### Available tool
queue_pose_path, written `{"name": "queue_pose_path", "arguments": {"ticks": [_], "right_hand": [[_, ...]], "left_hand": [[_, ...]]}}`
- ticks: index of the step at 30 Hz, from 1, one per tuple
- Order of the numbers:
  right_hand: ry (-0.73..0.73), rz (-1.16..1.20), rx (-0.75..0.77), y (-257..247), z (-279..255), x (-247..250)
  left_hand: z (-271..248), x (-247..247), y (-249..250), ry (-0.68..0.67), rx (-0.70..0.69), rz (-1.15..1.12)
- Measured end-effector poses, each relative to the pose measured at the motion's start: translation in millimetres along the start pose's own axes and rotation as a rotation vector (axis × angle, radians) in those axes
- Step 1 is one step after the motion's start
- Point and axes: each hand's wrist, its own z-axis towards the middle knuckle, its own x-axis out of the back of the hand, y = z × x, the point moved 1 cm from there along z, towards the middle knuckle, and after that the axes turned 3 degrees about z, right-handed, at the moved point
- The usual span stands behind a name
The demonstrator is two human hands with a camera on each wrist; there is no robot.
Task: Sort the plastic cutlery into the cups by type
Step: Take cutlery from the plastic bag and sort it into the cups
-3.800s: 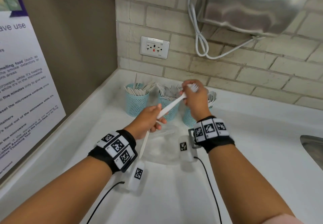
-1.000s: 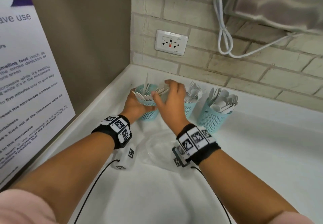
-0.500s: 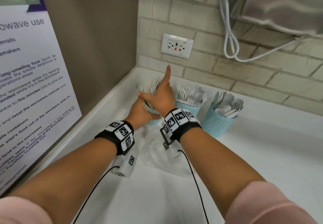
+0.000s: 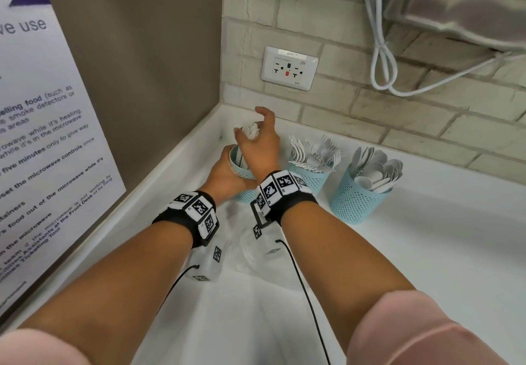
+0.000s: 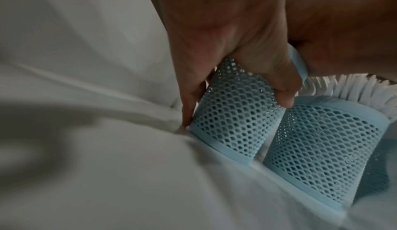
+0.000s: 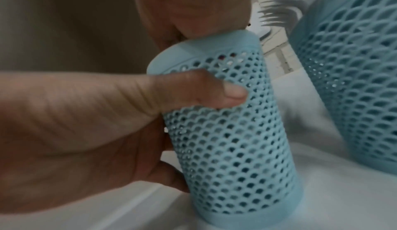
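Three teal mesh cups stand in a row by the back wall. My left hand [image 4: 227, 162] grips the leftmost cup [image 4: 242, 171], thumb and fingers wrapped round its mesh wall [image 5: 232, 114]. That cup holds white plastic knives [image 4: 252, 130]. My right hand [image 4: 250, 122] is above it, thumb and fingers curled round the knives' tops; most of the bundle is hidden behind the hand. The middle cup [image 4: 310, 179] holds forks [image 4: 316, 151]. The right cup [image 4: 355, 199] holds spoons [image 4: 375, 168]. In the right wrist view my left thumb [image 6: 234, 94] presses the cup [image 6: 236, 140].
A crumpled clear plastic bag [image 4: 244, 251] lies on the white counter [image 4: 427, 265] under my wrists. A poster [image 4: 42, 137] covers the left wall. On the brick back wall are an outlet [image 4: 289, 68], a looped white cable [image 4: 381, 60] and a steel dispenser [image 4: 455, 3].
My right hand's raised index finger has curled down over the knives in the left cup. The left hand keeps its grip on that cup.
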Motion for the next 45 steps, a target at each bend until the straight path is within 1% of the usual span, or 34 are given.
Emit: {"name": "queue_pose_path", "arguments": {"ticks": [2,5,6,9,12,16,18,19,20,22,23,24,29,32,35,37,38,39,40,43,45], "right_hand": [[0.028,0.013,-0.033,3,7,-4],[0.013,0.019,-0.143,6,15,-7],[0.014,0.009,-0.146,7,18,-7],[-0.103,-0.092,-0.138,7,18,-10],[-0.023,-0.130,-0.141,7,20,-10],[-0.115,-0.212,-0.218,8,22,-15],[-0.161,-0.216,-0.165,4,22,-13],[-0.167,-0.178,-0.127,3,22,-12],[-0.132,-0.103,-0.104,2,21,-9],[-0.006,0.119,-0.103,-1,19,-2],[0.046,0.176,-0.099,0,19,1],[0.069,0.186,-0.093,1,19,3],[0.043,0.146,-0.128,3,22,-1],[-0.066,0.012,-0.174,6,24,-7],[-0.018,-0.035,-0.176,6,26,-7],[-0.100,-0.054,-0.170,6,26,-8],[-0.114,-0.061,-0.174,7,26,-8],[-0.092,-0.064,-0.178,7,26,-7],[-0.074,-0.067,-0.172,6,27,-6],[-0.146,-0.097,-0.074,3,25,-7],[-0.129,-0.070,-0.023,-2,22,-3]], "left_hand": [[6,1,-7,0.013,0.020,-0.006],[12,0,-16,0.009,0.031,0.011],[9,-1,-11,0.017,0.021,0.011],[8,-1,-8,0.027,0.035,-0.003],[6,-1,-6,0.033,0.016,-0.006],[4,0,-5,0.035,0.008,-0.029],[3,0,-4,0.033,-0.017,-0.019],[2,0,-3,0.029,-0.021,-0.028],[2,0,-4,0.023,-0.011,-0.038],[0,-1,-5,0.023,-0.022,-0.057],[-1,-1,-5,0.023,-0.032,-0.063],[-2,-1,-5,0.024,-0.035,-0.070],[-1,-1,-2,0.014,-0.027,-0.058],[0,-1,-2,0.017,-0.015,-0.045],[3,-1,-3,0.032,-0.007,-0.052],[3,0,-3,0.033,-0.007,-0.049],[3,0,-3,0.029,-0.013,-0.036],[3,-1,-3,0.021,-0.017,-0.030],[3,-1,-3,0.016,-0.014,-0.031],[4,0,-3,0.029,0.007,-0.045],[6,1,-4,0.029,0.004,-0.025]]}}
